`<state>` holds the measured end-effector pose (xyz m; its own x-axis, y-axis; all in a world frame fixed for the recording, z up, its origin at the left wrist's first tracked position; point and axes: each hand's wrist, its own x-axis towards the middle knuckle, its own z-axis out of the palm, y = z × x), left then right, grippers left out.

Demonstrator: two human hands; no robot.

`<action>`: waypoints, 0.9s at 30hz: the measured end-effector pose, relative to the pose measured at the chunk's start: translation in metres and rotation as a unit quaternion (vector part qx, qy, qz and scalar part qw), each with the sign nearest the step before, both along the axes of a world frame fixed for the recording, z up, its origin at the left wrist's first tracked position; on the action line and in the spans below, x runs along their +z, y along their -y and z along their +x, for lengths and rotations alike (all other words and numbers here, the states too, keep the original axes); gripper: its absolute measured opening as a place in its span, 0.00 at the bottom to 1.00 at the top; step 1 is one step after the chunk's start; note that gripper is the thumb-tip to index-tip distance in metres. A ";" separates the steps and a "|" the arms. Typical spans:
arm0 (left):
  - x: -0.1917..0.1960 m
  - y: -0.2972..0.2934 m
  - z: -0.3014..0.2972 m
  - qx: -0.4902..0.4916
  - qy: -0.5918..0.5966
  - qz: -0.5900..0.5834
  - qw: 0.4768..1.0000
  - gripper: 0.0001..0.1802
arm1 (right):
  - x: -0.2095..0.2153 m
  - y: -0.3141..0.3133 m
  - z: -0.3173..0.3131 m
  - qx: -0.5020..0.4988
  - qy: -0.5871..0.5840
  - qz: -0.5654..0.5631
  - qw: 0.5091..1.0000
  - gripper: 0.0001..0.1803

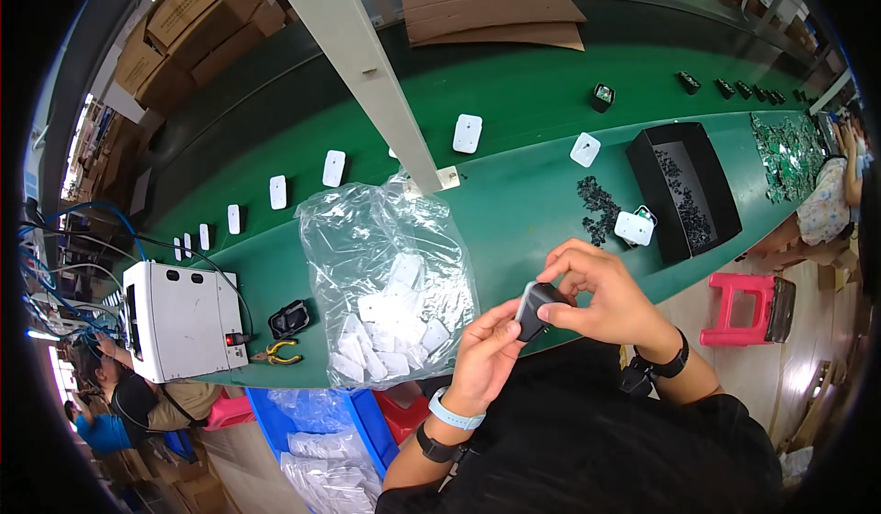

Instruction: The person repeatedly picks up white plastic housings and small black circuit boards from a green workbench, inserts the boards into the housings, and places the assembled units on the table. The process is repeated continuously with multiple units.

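Ahead of both hands, a long green conveyor belt (532, 101) running from left to right. Beyond it, far up to the left, brown cardboard boxes (197, 18) stacked; straight ahead, flat cardboard sheets (496, 5) lying in a pile.

Just left of the left hand, a clear plastic bag (385, 280), open and crumpled, holding a heap of white plastic covers (390, 335). Farther left, a white machine box (184, 321) with a red light, then a black part (289, 319) and yellow-handled pliers (277, 353) between it and the bag. Below the bag, under the table edge, a blue bin (367, 422) with more bagged white pieces.

Up and right of the right hand, a black open tray (684, 188) holding small dark parts. Between tray and hand, a loose pile of small black pieces (596, 206) and a white block (634, 228).

On the belt, white rectangular plates (467, 133) spaced in a row trailing off left.

Between the hands, close to the body, a small dark adapter (534, 309). Left hand (486, 349) gripping it from below with fingers curled; right hand (596, 298) pinching its upper end with thumb and fingertips.
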<state>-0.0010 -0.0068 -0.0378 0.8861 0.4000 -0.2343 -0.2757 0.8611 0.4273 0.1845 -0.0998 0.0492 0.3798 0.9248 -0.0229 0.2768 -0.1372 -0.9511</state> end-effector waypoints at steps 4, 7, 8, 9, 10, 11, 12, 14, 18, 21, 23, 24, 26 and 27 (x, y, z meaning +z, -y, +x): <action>-0.001 -0.001 -0.002 -0.010 -0.003 0.057 0.998 0.20 | -0.003 0.002 0.001 -0.004 -0.036 0.005 0.999 0.17; 0.010 -0.002 -0.001 -0.002 -0.024 0.119 0.993 0.21 | -0.006 0.006 0.003 0.035 -0.058 0.016 0.998 0.17; 0.014 -0.004 -0.001 0.000 -0.038 0.145 0.989 0.21 | -0.008 0.006 0.002 0.025 -0.066 0.040 0.997 0.16; 0.016 -0.005 0.000 0.003 -0.053 0.171 0.984 0.21 | -0.011 0.006 0.001 0.015 -0.075 0.064 0.995 0.15; 0.017 -0.004 0.000 0.036 -0.071 0.241 0.967 0.21 | -0.015 0.006 -0.001 0.005 -0.083 0.088 0.993 0.14; 0.017 -0.003 0.001 0.070 -0.088 0.310 0.944 0.20 | -0.021 0.007 -0.001 -0.001 -0.120 0.087 0.989 0.15; 0.018 -0.002 0.003 0.102 -0.104 0.376 0.915 0.20 | -0.028 0.009 -0.001 -0.009 -0.155 0.085 0.984 0.15; 0.027 -0.010 0.005 0.129 -0.153 0.559 0.805 0.19 | -0.033 0.012 -0.006 -0.015 -0.236 0.087 0.968 0.17; 0.037 -0.007 0.011 0.192 -0.205 0.718 0.637 0.15 | -0.041 0.008 -0.017 -0.005 -0.308 0.104 0.946 0.22; 0.028 -0.005 0.013 0.163 -0.229 0.735 0.617 0.24 | -0.059 -0.009 -0.011 -0.028 -0.271 0.086 0.958 0.21; 0.035 -0.012 0.022 0.139 -0.267 0.706 0.641 0.29 | -0.078 -0.037 0.021 -0.040 -0.251 0.100 0.962 0.20; 0.035 -0.014 0.020 0.086 -0.293 0.698 0.647 0.31 | -0.092 -0.054 0.051 -0.034 -0.211 0.101 0.972 0.20; 0.019 -0.020 0.011 0.069 -0.323 0.765 0.553 0.26 | -0.113 -0.092 0.119 -0.052 -0.098 0.079 0.991 0.18; 0.012 -0.024 0.005 0.059 -0.338 0.794 0.502 0.23 | -0.119 -0.112 0.147 -0.077 -0.025 0.055 0.995 0.18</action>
<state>0.0042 0.0177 -0.0257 0.7678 0.5973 0.2316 0.3845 -0.7188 0.5792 0.3313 0.0123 -0.0702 0.5175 0.8540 0.0533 0.2120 -0.0676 -0.9749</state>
